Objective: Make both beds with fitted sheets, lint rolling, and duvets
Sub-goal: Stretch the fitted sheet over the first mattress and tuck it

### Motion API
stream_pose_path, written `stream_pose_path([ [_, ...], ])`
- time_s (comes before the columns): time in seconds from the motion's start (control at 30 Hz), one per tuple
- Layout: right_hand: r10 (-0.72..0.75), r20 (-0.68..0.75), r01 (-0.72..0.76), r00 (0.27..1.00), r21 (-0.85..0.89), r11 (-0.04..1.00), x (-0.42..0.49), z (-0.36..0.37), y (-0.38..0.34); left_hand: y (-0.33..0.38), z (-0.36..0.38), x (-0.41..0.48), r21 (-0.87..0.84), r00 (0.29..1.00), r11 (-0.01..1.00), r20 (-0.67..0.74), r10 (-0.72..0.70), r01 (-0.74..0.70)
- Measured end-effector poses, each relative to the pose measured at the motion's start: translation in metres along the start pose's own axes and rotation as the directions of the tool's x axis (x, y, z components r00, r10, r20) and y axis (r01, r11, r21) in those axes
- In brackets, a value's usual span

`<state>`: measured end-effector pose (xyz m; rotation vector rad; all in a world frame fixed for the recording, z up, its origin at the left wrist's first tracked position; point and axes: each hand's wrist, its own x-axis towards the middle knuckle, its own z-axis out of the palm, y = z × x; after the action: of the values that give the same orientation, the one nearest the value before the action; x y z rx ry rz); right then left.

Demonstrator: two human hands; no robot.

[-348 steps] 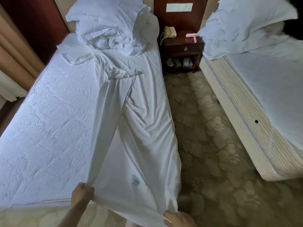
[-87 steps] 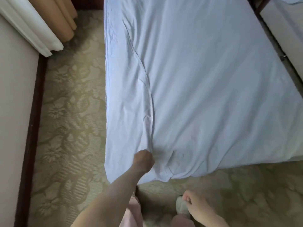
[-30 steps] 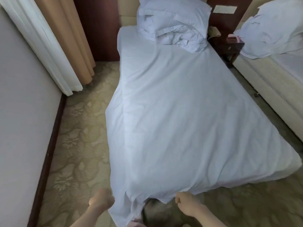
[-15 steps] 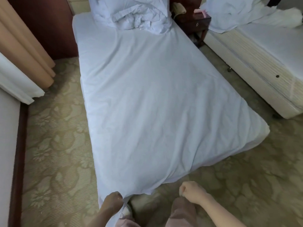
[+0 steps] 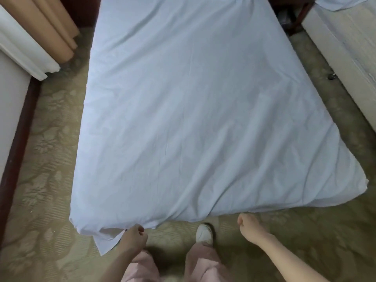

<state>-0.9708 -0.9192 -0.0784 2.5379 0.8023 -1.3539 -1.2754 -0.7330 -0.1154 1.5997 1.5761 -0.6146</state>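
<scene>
Left hand (image 5: 133, 236) was fisted on the hem of the white sheet (image 5: 183, 119), just in from its near-left corner. A loose flap of that corner hung below and left of the fist. Right hand (image 5: 249, 223) was curled into a fist just below the foot hem, right of centre, with nothing seen in it; whether it touched the cloth couldn't be told.

The sheet lay spread over the whole top, mostly flat with light creases fanning toward the left grip. It draped over the foot end and both long sides. The far-right corner stuck out loose, untucked.

The floor was patterned carpet (image 5: 46, 180). A wall (image 5: 10, 98) with dark skirting (image 5: 18, 139) ran on the left, with a tan curtain (image 5: 50, 27) and a white curtain (image 5: 24, 51) at top left. The neighbouring bed (image 5: 345, 58) was on the right, and a dark nightstand leg (image 5: 301, 17) showed at the top.

The person stood at the foot, one white shoe (image 5: 204, 234) and pink trousers (image 5: 203, 263) between the hands. A carpet strip ran down the left side to the wall, and a narrower aisle ran on the right between the sheet edge and the neighbouring bed.
</scene>
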Motion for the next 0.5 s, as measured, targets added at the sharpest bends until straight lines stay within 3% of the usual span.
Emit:
stream_pose_path([
  [0.1, 0.072, -0.066, -0.065, 0.995, 0.11, 0.992, 0.033, 0.009, 0.024, 0.002, 0.028, 0.005, -0.169, 0.995, 0.981, -0.015, -0.098, 0.094],
  [0.2, 0.268, -0.045, -0.223, 0.962, 0.434, 0.873, 0.059, 0.016, 0.042, 0.003, 0.046, 0.01, -0.504, 0.968, 0.827, 0.16, -0.193, 0.248],
  [0.27, 0.389, 0.083, -0.319, 0.917, 0.739, 0.594, 0.071, 0.021, 0.049, 0.006, 0.051, 0.02, -0.685, 0.939, 0.642, 0.255, -0.231, 0.344],
  [0.37, 0.308, 0.283, -0.347, 0.908, 0.92, 0.179, 0.085, 0.024, 0.052, 0.014, 0.052, 0.04, -0.839, 0.893, 0.332, 0.344, -0.291, 0.431],
  [0.43, 0.274, 0.32, -0.338, 0.907, 0.941, 0.02, 0.097, 0.03, 0.054, 0.018, 0.054, 0.052, -0.853, 0.883, 0.28, 0.355, -0.308, 0.44],
  [0.5, 0.306, 0.313, -0.31, 0.899, 0.949, -0.06, 0.106, 0.039, 0.055, 0.018, 0.058, 0.063, -0.863, 0.88, 0.259, 0.341, -0.332, 0.433],
])
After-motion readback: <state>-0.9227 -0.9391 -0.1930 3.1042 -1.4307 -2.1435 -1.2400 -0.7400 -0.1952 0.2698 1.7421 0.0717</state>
